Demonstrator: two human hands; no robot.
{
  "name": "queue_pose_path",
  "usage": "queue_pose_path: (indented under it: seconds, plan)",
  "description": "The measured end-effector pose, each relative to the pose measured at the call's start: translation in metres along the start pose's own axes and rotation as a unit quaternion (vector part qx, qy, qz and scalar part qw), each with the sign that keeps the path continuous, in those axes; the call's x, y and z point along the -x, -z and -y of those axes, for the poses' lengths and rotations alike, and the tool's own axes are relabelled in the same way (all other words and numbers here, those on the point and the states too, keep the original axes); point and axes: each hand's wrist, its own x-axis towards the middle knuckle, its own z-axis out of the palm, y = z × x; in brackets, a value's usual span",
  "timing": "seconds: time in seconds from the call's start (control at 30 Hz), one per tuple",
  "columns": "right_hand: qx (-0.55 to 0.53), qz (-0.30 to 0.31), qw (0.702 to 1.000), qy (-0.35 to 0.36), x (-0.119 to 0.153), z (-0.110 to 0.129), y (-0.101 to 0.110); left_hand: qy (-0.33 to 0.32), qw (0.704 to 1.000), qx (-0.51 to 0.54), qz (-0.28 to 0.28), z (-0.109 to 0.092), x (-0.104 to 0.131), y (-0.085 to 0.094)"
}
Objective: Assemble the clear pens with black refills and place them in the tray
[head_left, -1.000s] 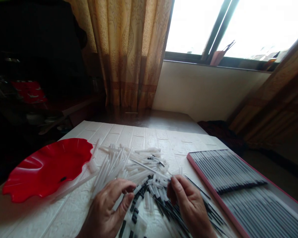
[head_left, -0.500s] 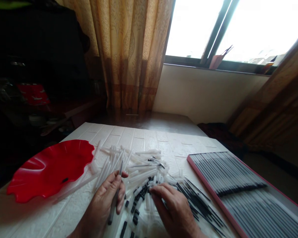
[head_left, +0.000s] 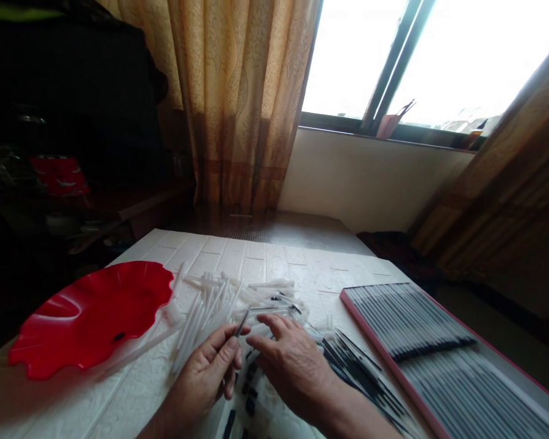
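Item, one slim rod (head_left: 243,323), pinched between thumb and fingers of my left hand (head_left: 213,364), its pale tip tilted up past the fingertips, near the clear tubes (head_left: 205,308). Item, my right hand (head_left: 293,356), just beside it, thumb and forefinger apart; whether its other fingers touch anything I cannot tell. Hard to make out: the rod's lower part, behind my fingers, and the black caps (head_left: 251,402), partly covered and blurred.
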Motion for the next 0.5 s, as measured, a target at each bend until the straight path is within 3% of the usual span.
queue_pose_path:
  seconds: [0.17, 0.33, 0.43, 0.5]
  plan:
    - [0.012, -0.028, 0.999, 0.026, -0.006, -0.005, -0.017, -0.006, 1.0, -0.011, 0.003, 0.0, -0.004, 0.001]
    - [-0.055, -0.071, 0.995, -0.035, 0.012, -0.021, -0.006, 0.001, 0.996, -0.082, 0.022, 0.002, 0.002, 0.002]
    - [-0.147, -0.098, 0.983, -0.051, 0.027, -0.032, 0.002, -0.082, 0.976, -0.195, 0.052, 0.003, 0.009, 0.003]
    - [-0.217, -0.13, 0.966, -0.05, 0.036, -0.037, 0.003, -0.163, 0.944, -0.274, 0.082, 0.002, 0.012, 0.004]
